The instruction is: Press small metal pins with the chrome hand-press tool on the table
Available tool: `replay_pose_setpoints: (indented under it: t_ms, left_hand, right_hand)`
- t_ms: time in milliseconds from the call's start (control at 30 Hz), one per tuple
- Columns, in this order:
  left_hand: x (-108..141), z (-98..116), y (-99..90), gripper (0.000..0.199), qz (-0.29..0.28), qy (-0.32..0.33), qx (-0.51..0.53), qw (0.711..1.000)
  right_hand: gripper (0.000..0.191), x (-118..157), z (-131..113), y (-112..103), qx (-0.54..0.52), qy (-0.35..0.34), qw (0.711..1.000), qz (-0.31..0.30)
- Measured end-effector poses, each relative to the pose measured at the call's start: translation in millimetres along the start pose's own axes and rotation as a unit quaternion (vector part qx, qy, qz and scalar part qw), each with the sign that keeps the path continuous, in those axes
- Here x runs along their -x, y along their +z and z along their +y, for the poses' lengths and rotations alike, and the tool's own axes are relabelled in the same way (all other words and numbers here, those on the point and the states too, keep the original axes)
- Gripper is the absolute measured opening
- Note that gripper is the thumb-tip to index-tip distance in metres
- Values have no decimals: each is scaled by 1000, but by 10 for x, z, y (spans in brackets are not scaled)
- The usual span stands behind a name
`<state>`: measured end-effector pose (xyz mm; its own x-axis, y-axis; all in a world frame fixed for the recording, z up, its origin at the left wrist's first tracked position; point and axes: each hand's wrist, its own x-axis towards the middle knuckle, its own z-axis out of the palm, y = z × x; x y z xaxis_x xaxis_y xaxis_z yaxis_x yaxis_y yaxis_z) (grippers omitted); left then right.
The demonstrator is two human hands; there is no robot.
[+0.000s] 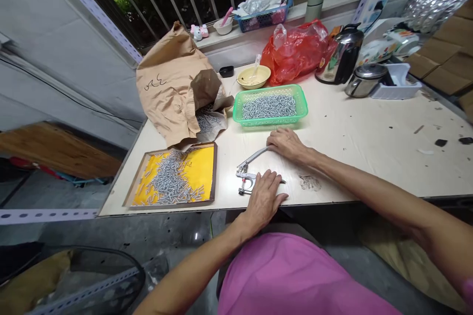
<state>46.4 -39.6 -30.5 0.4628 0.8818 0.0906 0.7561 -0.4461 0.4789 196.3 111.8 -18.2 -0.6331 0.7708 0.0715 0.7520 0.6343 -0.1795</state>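
A metal hand press tool (250, 175) with a long lever lies on the pale table near its front edge. My left hand (263, 195) rests flat over the tool's lower handle, fingers stretched out. My right hand (287, 144) is at the end of the raised lever, its fingers bent around it. Left of the tool, a shallow tray (207, 170) with a yellow bottom holds a heap of small metal pieces (170, 178). Beyond my right hand stands a green basket (270, 121) filled with similar pieces.
An open brown paper bag (166, 93) with metal pieces stands behind the tray. Farther back are a yellow bowl (253, 78), a red plastic bag (291, 54), a kettle (342, 54) and a metal pot (364, 81). The table's front edge is near my body.
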Motion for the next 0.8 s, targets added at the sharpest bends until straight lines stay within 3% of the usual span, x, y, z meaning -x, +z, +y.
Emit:
replay_pose_setpoints:
  t_ms: [100, 200, 300, 500, 600, 700, 800]
  left_hand:
    - [12, -10, -8, 45, 4, 7, 10, 1000]
    - [28, -38, 36, 50, 11, 13, 17, 1000]
    - [68, -74, 126, 41, 3, 9, 19, 1000]
    - [129, -112, 283, 35, -16, 9, -8, 1000]
    - [162, -88, 193, 32, -6, 13, -11, 1000]
    - [286, -149, -142, 30, 52, -8, -29, 998]
    - [511, -398, -628, 27, 111, -138, -135, 975]
  right_hand:
    - [18, -90, -195, -78, 34, -15, 999, -1]
    - [14, -70, -575, -102, 13, -154, 988, -12]
    - [12, -41, -941, -49, 1, -275, 961, -37]
    - [15, -160, -1235, 148, 16, -354, 934, -42]
    - [18, -236, -1250, 57, -23, -330, 944, 14]
    - [22, -326, -1083, -272, -66, -239, 961, 118]
    - [21, -462, -708, -677, -60, -131, 968, 207]
